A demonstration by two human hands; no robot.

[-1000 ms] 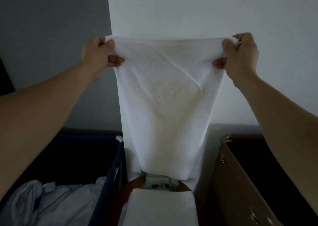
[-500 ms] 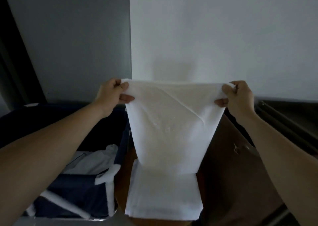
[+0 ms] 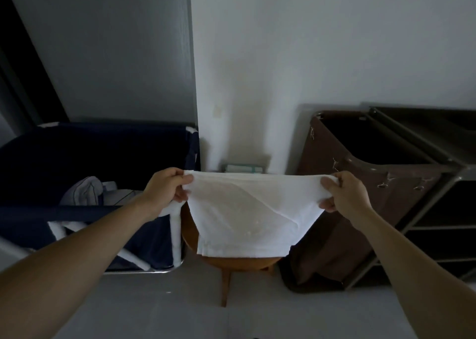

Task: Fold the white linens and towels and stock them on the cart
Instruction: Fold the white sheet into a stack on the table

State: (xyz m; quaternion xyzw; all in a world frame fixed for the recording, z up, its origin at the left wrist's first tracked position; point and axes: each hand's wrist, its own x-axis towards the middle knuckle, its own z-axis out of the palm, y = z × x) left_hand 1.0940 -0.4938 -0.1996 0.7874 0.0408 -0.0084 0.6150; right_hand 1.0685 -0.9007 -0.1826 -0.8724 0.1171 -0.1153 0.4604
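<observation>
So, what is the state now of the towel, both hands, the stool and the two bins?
White terry towel: stretched by its top corners, lower part lying on the round wooden stool.
Left hand: pinches its left corner.
Right hand: pinches its right corner.
Stool: upright, seat mostly covered.
Dark blue fabric hamper: open, crumpled pale linens inside.
Brown fabric bin: open, inside too dark to tell.

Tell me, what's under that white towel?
A round brown wooden stool: its seat edge and one leg show. The white towel covers the seat top, so anything lying there is hidden.
</observation>
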